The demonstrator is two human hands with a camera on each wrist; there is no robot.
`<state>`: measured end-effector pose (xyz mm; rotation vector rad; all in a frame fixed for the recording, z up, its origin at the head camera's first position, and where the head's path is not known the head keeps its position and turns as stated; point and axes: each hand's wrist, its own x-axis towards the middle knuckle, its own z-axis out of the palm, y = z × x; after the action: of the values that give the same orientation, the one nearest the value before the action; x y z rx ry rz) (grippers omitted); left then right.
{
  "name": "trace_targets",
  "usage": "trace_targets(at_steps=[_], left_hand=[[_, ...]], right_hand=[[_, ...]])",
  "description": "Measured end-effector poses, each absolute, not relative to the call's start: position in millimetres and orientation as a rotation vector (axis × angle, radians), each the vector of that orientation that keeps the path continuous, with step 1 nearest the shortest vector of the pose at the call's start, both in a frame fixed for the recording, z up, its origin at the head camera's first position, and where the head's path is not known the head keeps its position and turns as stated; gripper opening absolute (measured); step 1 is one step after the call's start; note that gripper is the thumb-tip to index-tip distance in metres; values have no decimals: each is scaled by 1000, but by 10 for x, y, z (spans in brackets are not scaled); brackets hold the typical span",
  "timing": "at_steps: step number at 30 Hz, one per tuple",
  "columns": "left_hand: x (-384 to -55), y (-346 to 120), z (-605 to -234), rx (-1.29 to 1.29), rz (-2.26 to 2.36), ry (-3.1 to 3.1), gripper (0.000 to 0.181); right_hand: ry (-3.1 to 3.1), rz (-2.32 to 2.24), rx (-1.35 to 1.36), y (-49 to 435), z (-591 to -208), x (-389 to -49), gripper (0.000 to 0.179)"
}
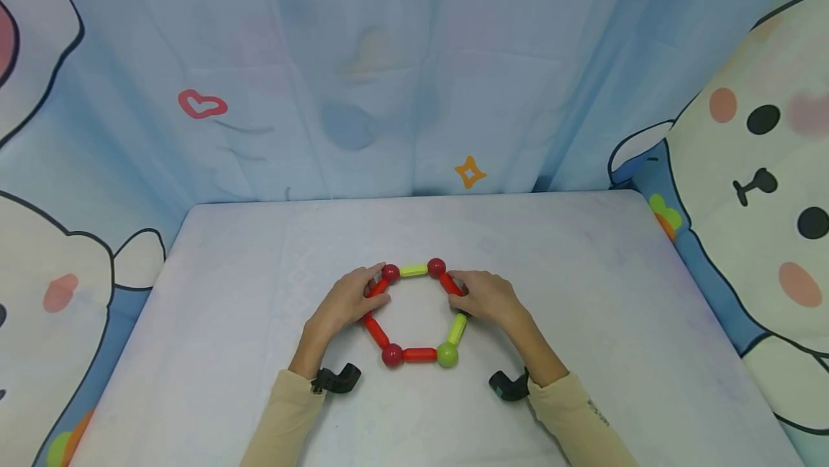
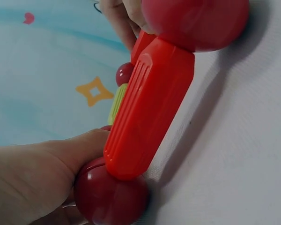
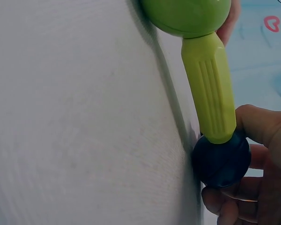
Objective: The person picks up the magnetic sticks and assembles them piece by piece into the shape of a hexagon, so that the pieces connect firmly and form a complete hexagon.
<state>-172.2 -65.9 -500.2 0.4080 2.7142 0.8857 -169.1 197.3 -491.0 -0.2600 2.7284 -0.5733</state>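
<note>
A: Head view: a ring [image 1: 417, 312] of sticks and balls lies flat mid-table [image 1: 583, 309], six-sided. Left hand [image 1: 346, 301] is at its left corner, right hand [image 1: 487, 298] at its right corner.

B: What is each hand actually doing?

A: Left fingers curl over the upper-left red stick [image 1: 378, 287], tips by the top-left red ball [image 1: 390, 272]. In the left wrist view the thumb [image 2: 79, 150] presses against a red ball [image 2: 110, 194] at the end of the lower red stick [image 2: 147, 112]. A pinch at that joint, as I read it.

B: And the right?

A: Curled round the right corner. The right wrist view shows its fingers [image 3: 234, 197] cupping a dark ball [image 3: 221, 161], with the green stick [image 3: 210, 89] running from it to the green ball [image 3: 189, 16]. The head view hides that dark ball under the hand.

B: Why grip there?

A: My guess: the two side corners are opposite joints, so holding both steadies the whole ring and keeps the links from sliding apart.

B: Pose?

A: Both forearms come in from the near edge, angled inward, palms down, wrists low near the table. Beige sleeves [image 1: 570, 416], and a black camera [image 1: 338, 378] at each wrist.
</note>
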Motion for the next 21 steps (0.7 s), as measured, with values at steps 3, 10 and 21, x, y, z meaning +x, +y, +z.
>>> trace_targets(at_steps=[3, 10, 21], left_hand=[[-1715, -648, -4995, 409, 886, 2734, 59], [-1695, -624, -5011, 354, 908, 2795, 57], [-1710, -622, -5031, 343, 883, 2805, 58]], right_hand=[[2722, -561, -254, 1973, -4892, -1687, 53], [2681, -552, -272, 1967, -4852, -1678, 52], [2667, -585, -265, 1973, -4875, -1694, 50]])
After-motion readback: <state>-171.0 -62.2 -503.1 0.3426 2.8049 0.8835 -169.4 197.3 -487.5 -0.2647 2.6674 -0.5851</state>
